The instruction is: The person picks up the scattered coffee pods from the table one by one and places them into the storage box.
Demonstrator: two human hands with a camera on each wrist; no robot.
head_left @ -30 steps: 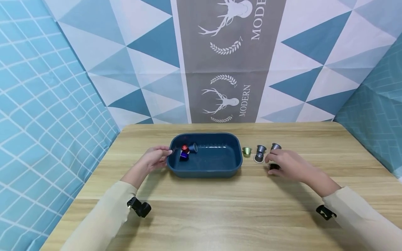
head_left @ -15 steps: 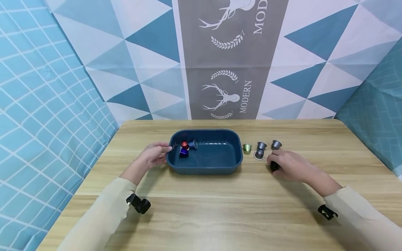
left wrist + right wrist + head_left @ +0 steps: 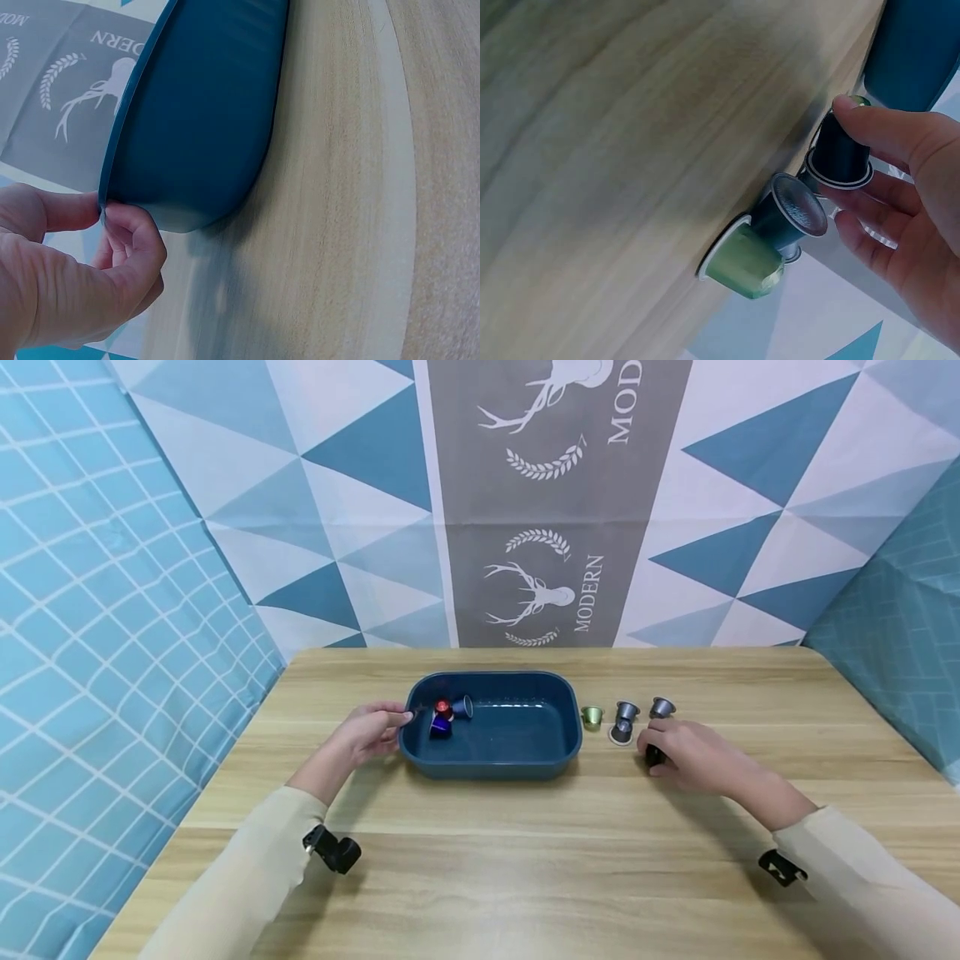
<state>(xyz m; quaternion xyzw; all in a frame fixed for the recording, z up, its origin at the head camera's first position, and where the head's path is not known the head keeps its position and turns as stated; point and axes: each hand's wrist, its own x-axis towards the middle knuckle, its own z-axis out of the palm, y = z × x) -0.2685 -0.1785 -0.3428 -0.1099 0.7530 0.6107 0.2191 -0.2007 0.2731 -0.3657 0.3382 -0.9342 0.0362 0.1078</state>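
Observation:
My left hand (image 3: 372, 732) pinches the left rim of a dark blue rectangular bin (image 3: 491, 770) between thumb and curled forefinger; the bin's wall (image 3: 195, 112) fills much of the left wrist view. Inside lie a red coffee capsule (image 3: 443, 707), a blue one (image 3: 440, 727) and a grey-blue one (image 3: 463, 707). To the right of the bin, my right hand (image 3: 693, 758) holds a black coffee capsule (image 3: 838, 154) between thumb and fingers, its wide rim facing down in the right wrist view. Beside it there are another dark capsule (image 3: 799, 204) and a pale green capsule (image 3: 742, 262), both hidden by the hand in the head view.
Between bin and right hand stand a green capsule (image 3: 592, 717) and dark grey capsules, one (image 3: 627, 711) behind another (image 3: 621, 732). A further grey capsule (image 3: 662, 707) lies just behind the right hand. Patterned cloth (image 3: 360, 527) rises behind the wooden table (image 3: 495, 877).
My right hand has closed in round the black capsule and shifted slightly, uncovering more of the grey capsule behind it. The left hand keeps its place on the bin's rim.

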